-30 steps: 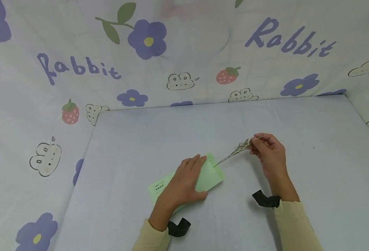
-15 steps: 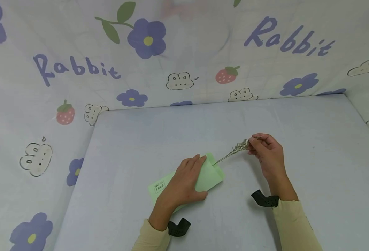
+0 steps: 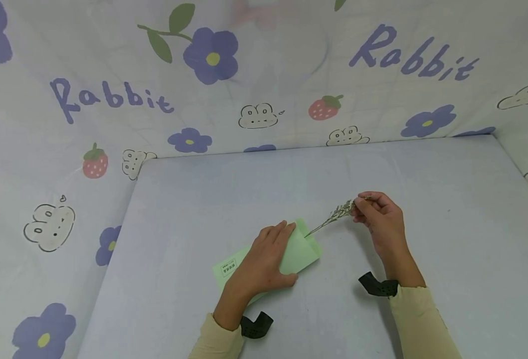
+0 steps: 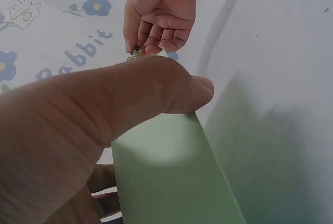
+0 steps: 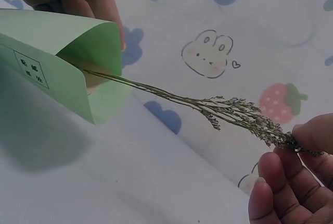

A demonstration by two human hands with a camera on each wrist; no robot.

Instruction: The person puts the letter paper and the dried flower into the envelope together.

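Observation:
A pale green paper envelope (image 3: 298, 255) with a small printed box is held by my left hand (image 3: 264, 259), thumb on one side and fingers on the other. In the right wrist view the envelope's mouth (image 5: 109, 52) gapes and faces right. A sprig of dried flowers (image 5: 223, 110) stretches between the hands, its thin stem ends inside that mouth. My right hand (image 3: 382, 217) pinches the sprig's flowering end between thumb and fingers. In the left wrist view, the left thumb (image 4: 156, 86) crosses over the envelope and hides most of the sprig.
Beneath both hands spreads a pale table (image 3: 201, 199). A white cloth (image 3: 281, 60) printed with rabbits, flowers and strawberries hangs behind and along the sides. Black bands (image 3: 257, 325) sit on both wrists, below beige sleeves (image 3: 423, 319).
My right hand has shifted slightly left toward the envelope, carrying the sprig with it. The left hand and envelope have stayed in place.

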